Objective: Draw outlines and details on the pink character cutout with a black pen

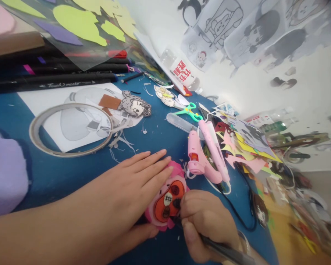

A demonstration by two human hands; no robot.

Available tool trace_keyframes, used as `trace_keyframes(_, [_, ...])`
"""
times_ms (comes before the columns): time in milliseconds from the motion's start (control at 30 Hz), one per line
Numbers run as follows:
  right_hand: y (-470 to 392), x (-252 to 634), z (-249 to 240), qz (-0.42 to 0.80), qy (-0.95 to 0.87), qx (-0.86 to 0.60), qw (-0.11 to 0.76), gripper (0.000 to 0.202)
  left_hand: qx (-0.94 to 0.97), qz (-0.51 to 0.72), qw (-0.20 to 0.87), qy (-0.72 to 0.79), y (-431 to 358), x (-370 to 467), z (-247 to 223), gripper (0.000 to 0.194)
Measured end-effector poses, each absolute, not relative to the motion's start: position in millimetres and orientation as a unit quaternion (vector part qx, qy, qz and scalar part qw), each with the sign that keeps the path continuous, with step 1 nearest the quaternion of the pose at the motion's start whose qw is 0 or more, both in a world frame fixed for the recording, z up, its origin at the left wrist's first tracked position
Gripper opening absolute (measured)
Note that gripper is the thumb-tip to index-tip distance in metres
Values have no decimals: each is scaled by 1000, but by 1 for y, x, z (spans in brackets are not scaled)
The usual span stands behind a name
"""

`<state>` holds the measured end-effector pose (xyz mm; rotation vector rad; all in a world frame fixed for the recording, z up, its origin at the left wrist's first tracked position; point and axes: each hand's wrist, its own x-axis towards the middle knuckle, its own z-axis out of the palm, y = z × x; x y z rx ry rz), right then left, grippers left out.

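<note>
My left hand (127, 187) lies flat with its fingers stretched over the left edge of a small pink cut-out figure (178, 169). On the figure is an orange oval (157, 212) with dark brown spots and a whitish stitched patch. My right hand (209, 217) is closed around a black pen (223, 251), its tip at the figure's lower right edge. My fingers partly hide the tip. Above my left hand, a roll of tape (34, 134) rests on a printed drawing (55, 92), close to a paper character head (135, 105).
Beyond my hands on the blue table (143, 141) lie a pink glue gun (196, 154), a pink stick-shaped tool (213, 151), green-handled scissors (191, 111) and paper scraps (245, 141). Black markers (71, 81) lie at upper left. A plastic bottle (182, 70) rests near the wall.
</note>
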<state>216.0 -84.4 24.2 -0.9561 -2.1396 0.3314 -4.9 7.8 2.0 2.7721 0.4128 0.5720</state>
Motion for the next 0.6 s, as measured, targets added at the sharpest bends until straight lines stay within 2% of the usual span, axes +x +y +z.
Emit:
trace_keyframes(233, [-86,217,23,141,-834,-365,389,22,958,204,126,157,7,-5,1,89])
trace_keyframes(367, [-84,219,28,165,-829,-368,388,23,955,195,140,175,3,-4,3,107])
trace_keyframes(433, [-83,219,32,195,-799,-390,414,23,954,201,148,169,2,-4,3,112])
trace_keyframes(533, [-82,218,37,206,-754,-431,451,23,950,221,165,147,2,-3,0,107])
trace_keyframes(600, [-83,218,38,190,-771,-425,434,23,946,236,181,132,3,-2,-4,106])
